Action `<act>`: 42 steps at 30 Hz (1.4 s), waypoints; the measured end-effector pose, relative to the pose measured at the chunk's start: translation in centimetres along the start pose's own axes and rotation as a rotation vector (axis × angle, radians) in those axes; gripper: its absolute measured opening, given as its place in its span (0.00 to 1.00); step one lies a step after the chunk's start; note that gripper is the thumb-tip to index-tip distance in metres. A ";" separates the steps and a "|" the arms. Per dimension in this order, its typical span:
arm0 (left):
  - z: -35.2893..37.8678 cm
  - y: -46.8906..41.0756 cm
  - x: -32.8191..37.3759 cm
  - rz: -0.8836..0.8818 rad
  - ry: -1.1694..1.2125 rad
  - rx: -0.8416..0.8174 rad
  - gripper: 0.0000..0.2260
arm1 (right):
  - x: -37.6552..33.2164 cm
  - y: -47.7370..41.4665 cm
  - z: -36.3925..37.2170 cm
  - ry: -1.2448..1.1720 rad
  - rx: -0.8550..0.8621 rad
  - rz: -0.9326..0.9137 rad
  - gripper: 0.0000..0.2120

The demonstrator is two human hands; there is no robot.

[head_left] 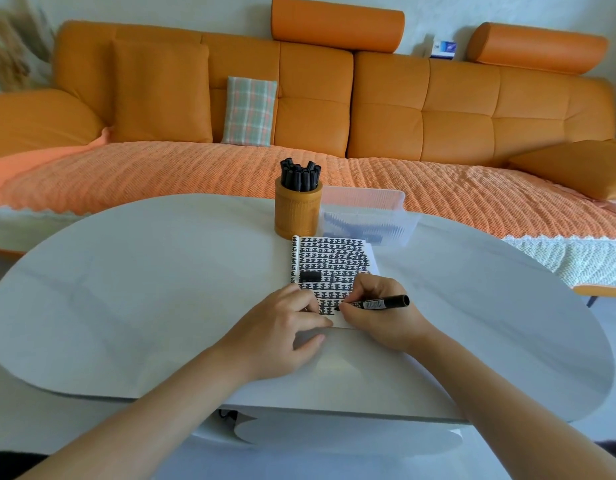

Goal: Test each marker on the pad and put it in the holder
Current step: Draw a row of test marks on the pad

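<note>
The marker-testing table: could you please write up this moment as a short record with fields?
right hand: right hand grips a black marker, tip on the pad
left hand: left hand rests flat on the pad's near left corner
pad: pad nearly filled with rows of black marks
holder: orange holder behind the pad, full of black markers
bin: clear bin right of the holder, dark markers inside
surface: white table
</note>
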State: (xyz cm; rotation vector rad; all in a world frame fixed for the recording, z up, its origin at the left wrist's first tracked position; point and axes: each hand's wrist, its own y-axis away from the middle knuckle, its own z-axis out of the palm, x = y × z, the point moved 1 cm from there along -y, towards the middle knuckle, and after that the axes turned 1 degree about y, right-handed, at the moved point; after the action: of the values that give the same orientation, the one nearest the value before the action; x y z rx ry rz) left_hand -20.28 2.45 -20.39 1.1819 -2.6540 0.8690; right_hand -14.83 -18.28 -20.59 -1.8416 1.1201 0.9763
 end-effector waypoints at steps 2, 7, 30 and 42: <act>0.0 0.0 0.0 0.000 0.007 0.005 0.10 | 0.1 0.0 0.0 -0.004 0.001 -0.002 0.09; 0.0 0.0 0.0 0.004 0.013 0.012 0.10 | 0.1 0.2 0.0 0.012 0.008 -0.023 0.09; 0.1 0.0 -0.1 0.002 0.008 0.016 0.10 | -0.4 0.2 -0.3 0.006 -0.064 -0.034 0.08; -0.1 -0.4 -0.4 0.039 -0.025 -0.013 0.09 | -0.9 0.0 -0.9 -0.207 0.041 0.092 0.09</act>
State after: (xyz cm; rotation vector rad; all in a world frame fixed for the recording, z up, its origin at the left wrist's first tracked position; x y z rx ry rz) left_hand -19.69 2.52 -20.26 1.1496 -2.7075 0.8477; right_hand -14.89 -18.75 -19.37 -1.6270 1.0970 1.1592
